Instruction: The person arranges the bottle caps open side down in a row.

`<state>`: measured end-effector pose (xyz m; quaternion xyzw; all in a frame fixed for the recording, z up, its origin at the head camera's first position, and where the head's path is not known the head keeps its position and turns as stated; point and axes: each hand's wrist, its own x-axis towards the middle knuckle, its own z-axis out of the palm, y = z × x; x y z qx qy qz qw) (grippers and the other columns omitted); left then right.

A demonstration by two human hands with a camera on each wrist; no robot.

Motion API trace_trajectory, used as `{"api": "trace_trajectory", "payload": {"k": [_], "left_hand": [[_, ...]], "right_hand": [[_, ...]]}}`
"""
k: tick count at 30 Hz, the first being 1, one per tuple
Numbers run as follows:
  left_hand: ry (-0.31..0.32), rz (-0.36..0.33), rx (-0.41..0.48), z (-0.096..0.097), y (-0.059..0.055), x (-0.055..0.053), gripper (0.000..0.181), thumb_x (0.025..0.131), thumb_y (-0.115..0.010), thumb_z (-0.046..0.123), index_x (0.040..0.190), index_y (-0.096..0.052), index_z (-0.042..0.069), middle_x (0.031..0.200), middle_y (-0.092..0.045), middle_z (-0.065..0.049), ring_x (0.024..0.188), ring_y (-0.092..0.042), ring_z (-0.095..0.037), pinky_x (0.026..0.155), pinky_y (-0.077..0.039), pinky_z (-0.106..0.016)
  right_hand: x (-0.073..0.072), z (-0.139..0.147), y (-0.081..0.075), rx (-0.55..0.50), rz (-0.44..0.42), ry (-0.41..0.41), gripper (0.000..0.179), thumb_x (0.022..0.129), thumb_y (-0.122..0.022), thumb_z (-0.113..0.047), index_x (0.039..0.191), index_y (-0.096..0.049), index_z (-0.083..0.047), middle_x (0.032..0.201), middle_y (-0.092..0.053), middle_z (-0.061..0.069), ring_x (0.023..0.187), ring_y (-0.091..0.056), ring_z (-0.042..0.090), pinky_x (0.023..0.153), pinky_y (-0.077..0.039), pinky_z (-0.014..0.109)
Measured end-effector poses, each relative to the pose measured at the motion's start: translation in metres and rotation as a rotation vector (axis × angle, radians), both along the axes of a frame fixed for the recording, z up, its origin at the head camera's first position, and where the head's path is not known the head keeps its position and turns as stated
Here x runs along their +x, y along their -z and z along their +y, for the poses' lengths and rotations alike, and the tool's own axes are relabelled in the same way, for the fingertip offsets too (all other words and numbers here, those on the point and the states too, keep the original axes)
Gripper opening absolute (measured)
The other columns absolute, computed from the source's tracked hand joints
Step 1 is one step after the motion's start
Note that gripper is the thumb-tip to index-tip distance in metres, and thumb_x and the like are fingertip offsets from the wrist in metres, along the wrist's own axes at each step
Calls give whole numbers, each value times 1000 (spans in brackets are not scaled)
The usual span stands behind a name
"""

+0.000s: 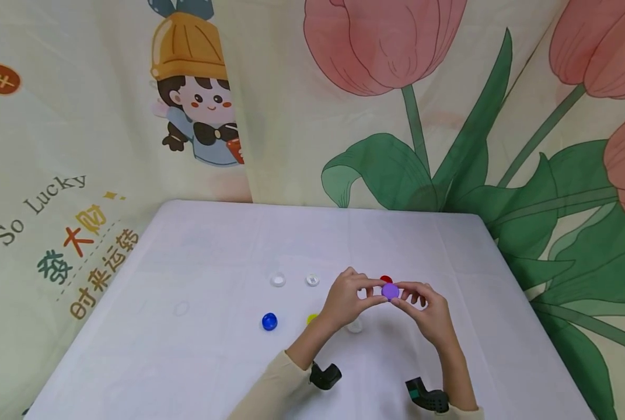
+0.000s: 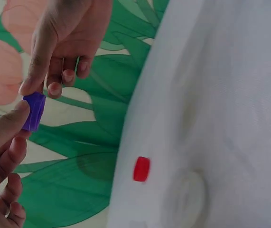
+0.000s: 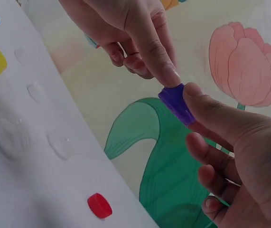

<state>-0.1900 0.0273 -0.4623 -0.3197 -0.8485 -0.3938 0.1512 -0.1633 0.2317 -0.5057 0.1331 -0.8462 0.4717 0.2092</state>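
Both hands hold a small round purple bottle cap between them, raised over the table. My left hand pinches one side of it with thumb and forefinger. On the opposite side, the thumb and forefinger of my right hand pinch it too. The cap's side wall faces the left wrist view. A red cap lies on the table just behind the held one, partly covered in the head view. By my left wrist a yellow cap is half hidden by the forearm.
A blue cap lies left of the hands on the white table. Farther back are a white ring-like piece and a white cap. Under the left hand sits a clear round piece. A printed cloth hangs behind.
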Motion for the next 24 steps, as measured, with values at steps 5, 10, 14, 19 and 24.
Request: {"api": "trace_trajectory", "payload": {"k": [5, 10, 14, 19, 24], "left_hand": [[-19, 14, -182, 15, 15, -6, 36, 71, -69, 46, 96, -72, 21, 59, -54, 13, 66, -39, -6, 58, -29, -15], [-38, -3, -346, 24, 29, -8, 34, 71, -68, 49, 94, -72, 24, 56, -48, 15, 66, -38, -5, 58, -28, -16], [-41, -23, -407, 26, 38, -8, 32, 71, -69, 48, 92, -73, 25, 54, -43, 14, 65, -37, -6, 58, -27, -17], [-39, -19, -452, 28, 49, -8, 29, 70, -71, 46, 89, -73, 24, 52, -43, 13, 63, -37, -7, 59, -27, -18], [-42, -22, -475, 30, 56, -7, 27, 69, -73, 45, 86, -74, 24, 52, -44, 12, 62, -36, -8, 58, -26, -19]], "right_hand": [[-3, 17, 27, 111, -121, 48, 31, 75, -70, -37, 103, -65, -24, 74, -54, -6, 68, -42, 9, 48, -34, 25], [-1, 22, 34, 129, -276, 38, 35, 75, -67, -44, 101, -66, -21, 73, -55, -5, 67, -44, 12, 49, -37, 24], [6, 14, 19, 84, -437, 40, 36, 72, -71, -40, 99, -67, -17, 73, -55, -1, 68, -46, 16, 54, -39, 24], [9, 9, 22, 85, -520, 64, 34, 69, -74, -36, 97, -68, -17, 72, -56, -1, 66, -47, 16, 55, -40, 22], [9, 9, 33, 102, -542, 71, 33, 70, -75, -30, 98, -68, -14, 72, -56, -1, 65, -47, 13, 56, -40, 22]]}}
